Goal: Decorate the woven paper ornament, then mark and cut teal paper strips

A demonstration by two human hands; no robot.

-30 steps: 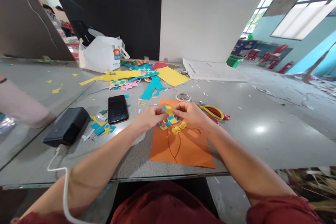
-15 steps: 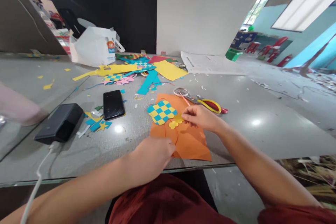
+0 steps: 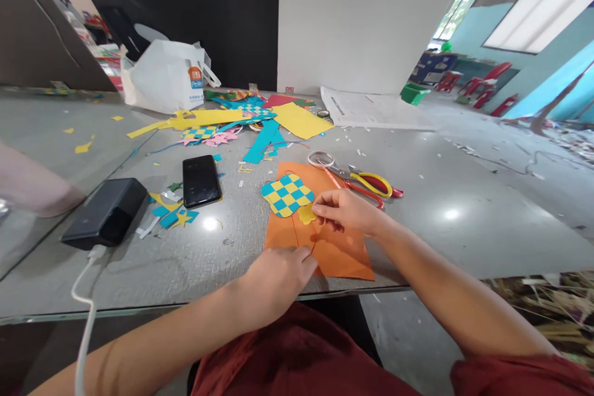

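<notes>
An orange paper sheet [image 3: 336,253] lies on the grey table [image 3: 464,223] in front of me. On it rests a woven yellow and blue paper piece [image 3: 286,194] with a red string [image 3: 295,232] trailing down from it. My right hand [image 3: 346,211] pinches small yellow paper shapes [image 3: 307,215] just below the woven piece. My left hand [image 3: 278,277] is closed at the sheet's near left corner, fingertips pinched on the lower end of the red string.
Yellow and red scissors [image 3: 371,184] and a tape roll [image 3: 320,159] lie just behind the sheet. A black phone [image 3: 200,180], a black power bank [image 3: 106,213] with white cable, coloured paper scraps [image 3: 260,127] and a white bag [image 3: 164,77] sit to the left and back. Another person's arm [image 3: 32,182] rests at far left.
My left hand left the woven piece and dropped to the sheet's near edge, where it now pinches the string. The right hand shifted down to the yellow shapes.
</notes>
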